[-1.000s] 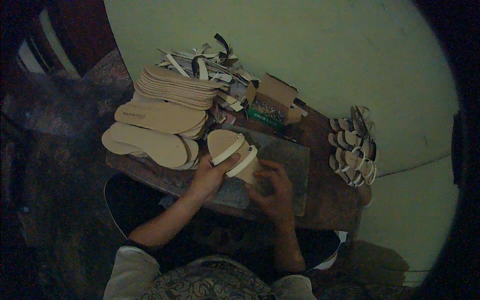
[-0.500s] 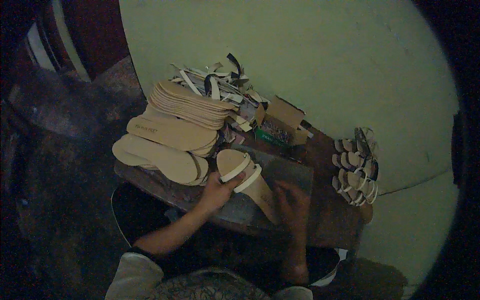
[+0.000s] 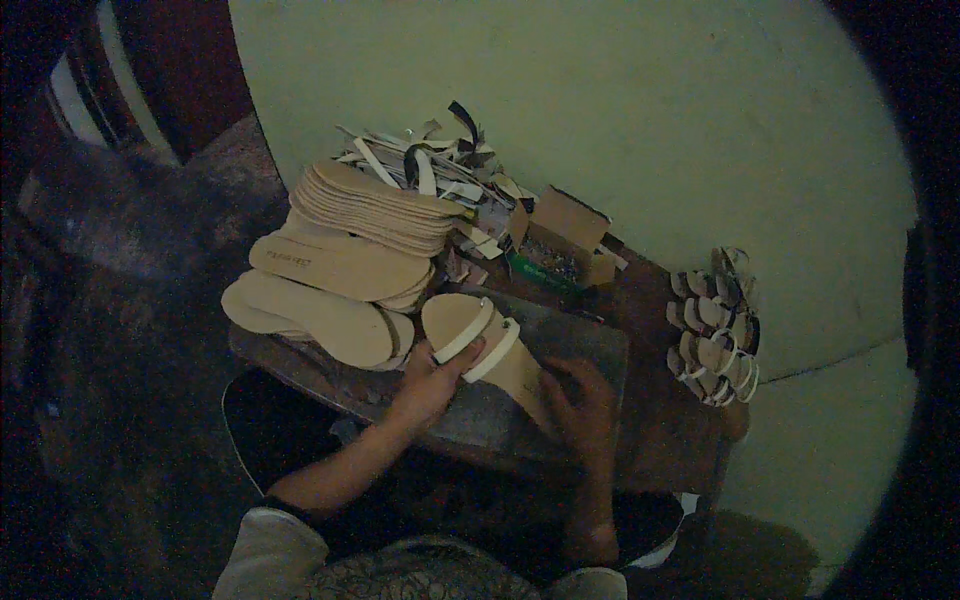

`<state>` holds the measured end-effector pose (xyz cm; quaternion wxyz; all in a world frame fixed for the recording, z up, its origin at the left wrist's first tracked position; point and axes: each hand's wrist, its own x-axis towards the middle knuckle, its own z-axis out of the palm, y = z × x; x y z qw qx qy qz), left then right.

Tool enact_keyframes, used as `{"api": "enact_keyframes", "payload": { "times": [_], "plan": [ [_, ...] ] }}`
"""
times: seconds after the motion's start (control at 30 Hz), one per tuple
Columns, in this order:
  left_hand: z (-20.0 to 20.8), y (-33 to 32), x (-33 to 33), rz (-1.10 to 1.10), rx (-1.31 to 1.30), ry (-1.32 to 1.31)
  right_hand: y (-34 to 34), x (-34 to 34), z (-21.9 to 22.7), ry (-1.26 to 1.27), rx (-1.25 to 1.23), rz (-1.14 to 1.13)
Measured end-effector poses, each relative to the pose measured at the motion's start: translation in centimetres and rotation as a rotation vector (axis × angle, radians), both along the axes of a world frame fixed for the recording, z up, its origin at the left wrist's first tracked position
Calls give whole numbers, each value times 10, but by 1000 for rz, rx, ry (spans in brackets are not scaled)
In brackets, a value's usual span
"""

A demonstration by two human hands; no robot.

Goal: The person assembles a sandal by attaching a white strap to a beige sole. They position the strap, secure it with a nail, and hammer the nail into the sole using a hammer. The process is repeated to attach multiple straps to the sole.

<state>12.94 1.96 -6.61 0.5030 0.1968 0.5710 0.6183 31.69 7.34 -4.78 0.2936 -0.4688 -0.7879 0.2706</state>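
A tan sandal sole with two white straps (image 3: 514, 371) lies slanted in front of me, its rounded toe up to the left and its heel down to the right. My left hand (image 3: 428, 388) grips its side near the straps, thumb on top. At the heel end my right hand (image 3: 588, 402) has its curled fingers against the sole's edge; the dim light blurs the fingertips. Below the sandal is a dark flat board (image 3: 590, 345) on the wooden table. Left of my left hand are loose tan soles (image 3: 325, 318).
Behind the loose soles rises a tall stack of tan soles (image 3: 375, 205). A heap of strap offcuts (image 3: 430, 165) and an open cardboard box of small bits (image 3: 560, 225) stand along the wall. Strapped sandals (image 3: 710, 330) are piled at the table's right end.
The sandal's toe end and my left hand have shifted slightly left. My right hand stays at the heel, its fingers moved a little.
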Motion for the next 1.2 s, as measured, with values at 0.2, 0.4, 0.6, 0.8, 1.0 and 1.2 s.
{"api": "enact_keyframes", "payload": {
  "times": [0.2, 0.4, 0.6, 0.8, 1.0, 1.2],
  "plan": [
    [-13, 2, 1, 58, 61, -308, 1, 3, -15, 55, -155, -69],
    [-12, 0, -3, -30, 25, -366, 4, 8, -21, 155, -149, -25],
    [13, 0, 5, -5, 54, -295, 1, 11, -15, 155, -292, -118],
    [5, -1, 4, 49, 61, -278, -6, 21, 14, 8, -76, 85],
    [-1, -5, 2, -125, 53, -42, -18, 19, 21, -9, -76, -39],
    [-5, -7, -18, -317, 136, 253, -11, 33, 16, 13, -37, 18]
  ]
}}
